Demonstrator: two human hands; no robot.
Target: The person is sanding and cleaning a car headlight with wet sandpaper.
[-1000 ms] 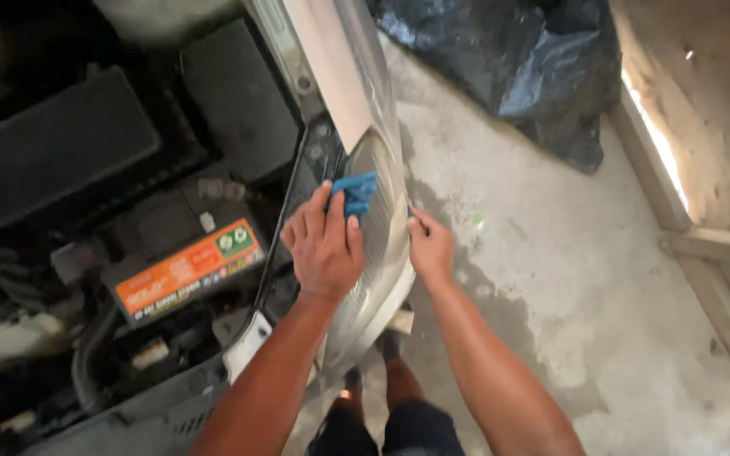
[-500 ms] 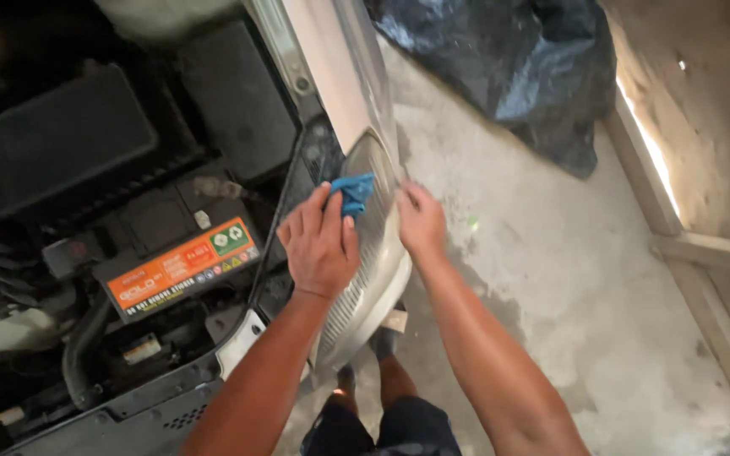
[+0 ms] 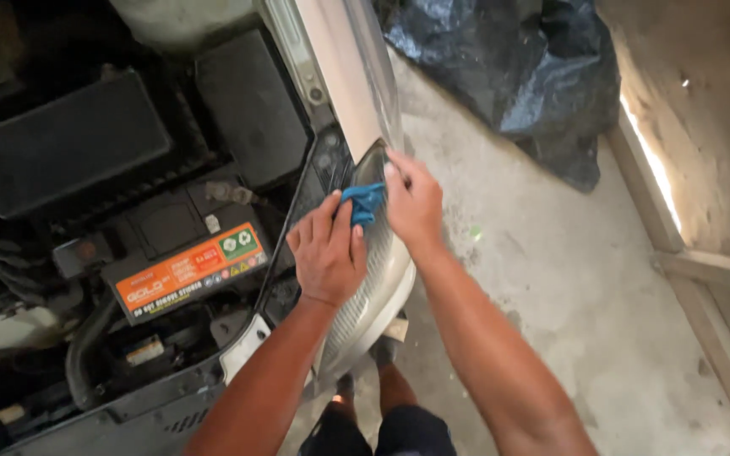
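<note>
Headlight, ribbed clear plastic; both hands press blue cloth on it.

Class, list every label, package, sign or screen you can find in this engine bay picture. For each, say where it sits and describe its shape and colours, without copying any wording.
Battery label: on top of the black car battery, left of the left hand; a long orange rectangle with pale lettering.
Green patch: at that label's right end; small, squarish, with white symbols.
No packages, signs or screens show.
</note>
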